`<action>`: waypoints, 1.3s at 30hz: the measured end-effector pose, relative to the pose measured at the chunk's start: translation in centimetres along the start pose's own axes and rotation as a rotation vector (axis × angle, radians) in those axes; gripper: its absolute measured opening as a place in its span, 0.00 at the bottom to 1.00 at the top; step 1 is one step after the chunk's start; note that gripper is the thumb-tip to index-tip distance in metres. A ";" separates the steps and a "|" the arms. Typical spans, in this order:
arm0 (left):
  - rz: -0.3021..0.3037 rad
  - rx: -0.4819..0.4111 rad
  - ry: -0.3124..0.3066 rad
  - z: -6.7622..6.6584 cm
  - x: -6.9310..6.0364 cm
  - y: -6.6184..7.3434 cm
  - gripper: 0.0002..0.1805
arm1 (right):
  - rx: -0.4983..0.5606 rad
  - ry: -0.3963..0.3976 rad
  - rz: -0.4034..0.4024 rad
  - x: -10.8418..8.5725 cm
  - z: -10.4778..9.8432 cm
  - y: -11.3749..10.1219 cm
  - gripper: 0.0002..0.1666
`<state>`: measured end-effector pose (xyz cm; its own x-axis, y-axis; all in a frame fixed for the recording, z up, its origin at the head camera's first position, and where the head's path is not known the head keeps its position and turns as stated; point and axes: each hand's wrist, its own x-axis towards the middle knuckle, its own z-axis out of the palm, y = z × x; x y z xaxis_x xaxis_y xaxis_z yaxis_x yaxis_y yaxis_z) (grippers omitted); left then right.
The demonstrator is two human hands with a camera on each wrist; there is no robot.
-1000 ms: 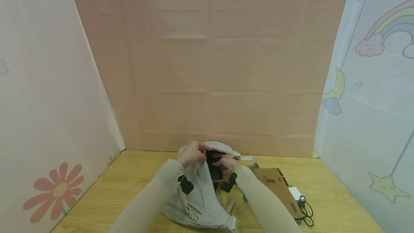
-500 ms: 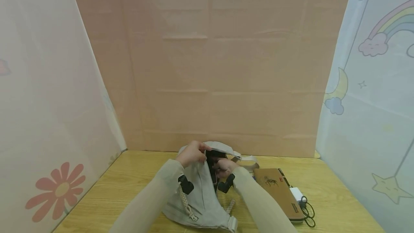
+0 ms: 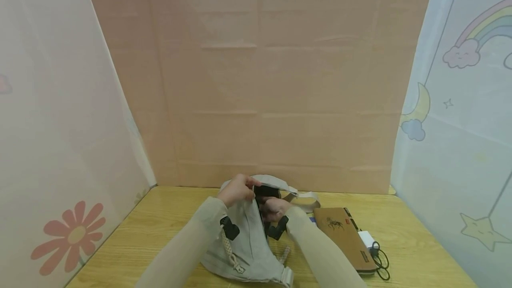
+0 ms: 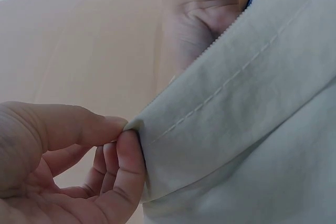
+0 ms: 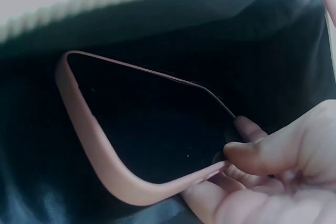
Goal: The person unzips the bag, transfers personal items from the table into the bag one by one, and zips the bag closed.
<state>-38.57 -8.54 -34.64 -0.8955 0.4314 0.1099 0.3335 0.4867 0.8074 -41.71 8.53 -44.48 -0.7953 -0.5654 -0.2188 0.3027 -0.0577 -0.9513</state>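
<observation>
Clearly, the right hand (image 3: 276, 208) is reaching into the mouth of a grey bag (image 3: 250, 257), its grip closed on a phone (image 5: 147, 124) with a dark face and a pink rim. Seen from the right wrist, that phone is inside the bag against the dark lining (image 5: 283, 30), tilted, with thumb and fingers pinching it at about its four o'clock end. At ten o'clock from the right hand, the left hand (image 3: 238, 189) pinches the edge of the bag's zipped opening between thumb and finger.

The bag lies on a wooden surface (image 3: 420, 248), a pale strap (image 3: 311, 203) looping out at two o'clock and a knotted cord (image 3: 229, 250) hanging at seven from the opening. At three o'clock from the bag is a brown case (image 3: 344, 241); a white adapter (image 3: 366, 238) sits just beside it at three, a black cable (image 3: 381, 261) at four. Between bag and case shows something blue (image 3: 313, 220), mostly hidden.
</observation>
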 end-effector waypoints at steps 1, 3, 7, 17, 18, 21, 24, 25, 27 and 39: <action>0.002 0.003 0.002 0.0 0.0 0.0 0.26 | -0.001 0.005 0.005 0.0 0.0 0.1 0.38; 0.008 0.009 0.005 -0.1 0.0 0.0 0.25 | 0.003 0.010 0.018 0.1 0.0 0.2 0.37; 0.016 0.003 0.003 -0.2 0.0 0.0 0.24 | 0.000 0.030 0.050 0.0 -0.1 0.5 0.35; 0.009 -0.022 -0.010 -0.3 -0.1 0.1 0.26 | -0.088 0.012 0.059 -0.5 -0.1 0.6 0.34; 0.008 -0.024 -0.011 -0.3 -0.2 0.1 0.26 | -0.110 0.011 0.065 -0.5 -0.1 0.5 0.33; 0.000 -0.033 -0.019 -0.3 -0.1 0.1 0.27 | -0.133 -0.014 0.082 -0.4 0.3 0.1 0.29; 0.005 -0.032 -0.021 -0.3 -0.1 -0.1 0.27 | -0.122 -0.032 0.101 -0.3 0.7 -0.3 0.23; 0.007 -0.032 -0.021 -0.3 0.0 -0.1 0.27 | -0.117 -0.034 0.106 -0.3 0.9 -0.4 0.20; 0.007 -0.032 -0.020 -0.3 0.0 -0.2 0.27 | -0.125 -0.034 0.110 -0.4 1.1 -0.7 0.17; -0.005 -0.023 -0.024 -0.2 0.0 0.1 0.27 | -0.121 -0.122 0.075 -2.7 -0.5 -2.0 0.29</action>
<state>-38.64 -8.67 -34.42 -0.8896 0.4473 0.0921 0.3220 0.4713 0.8211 -40.45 10.60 -42.05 -0.7011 -0.6602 -0.2695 0.2878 0.0839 -0.9540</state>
